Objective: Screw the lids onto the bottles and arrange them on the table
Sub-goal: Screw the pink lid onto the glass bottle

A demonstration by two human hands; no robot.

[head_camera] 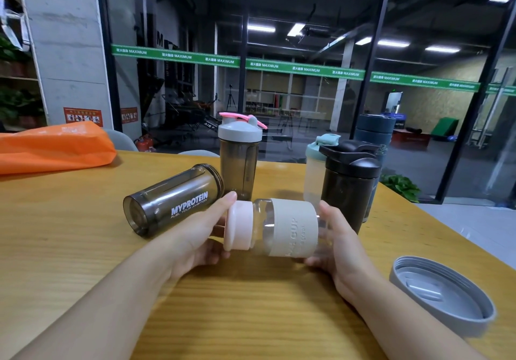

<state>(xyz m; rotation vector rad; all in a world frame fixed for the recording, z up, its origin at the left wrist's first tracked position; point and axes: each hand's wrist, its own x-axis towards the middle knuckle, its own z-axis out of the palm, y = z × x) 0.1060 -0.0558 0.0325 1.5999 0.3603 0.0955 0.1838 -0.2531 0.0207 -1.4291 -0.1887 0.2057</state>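
I hold a clear glass bottle with a beige sleeve [293, 228] sideways above the wooden table [69, 234]. My left hand [198, 234] grips its pale pink lid [238, 225], which sits on the bottle's mouth. My right hand [335, 245] clasps the bottle's base end. A smoky grey MYPROTEIN bottle [173, 200] lies on its side without a lid, just behind my left hand. A grey lid [444, 295] rests upside down at the right. Standing capped behind are a grey-and-pink shaker [240, 158], a pale mint-lidded bottle [315, 170], a black shaker [349, 186] and a dark blue flask [375, 133].
An orange bag [53, 147] lies at the table's far left. The table's right edge runs diagonally past the grey lid. A glass wall stands beyond the table, with a green plant [402, 186] on the floor.
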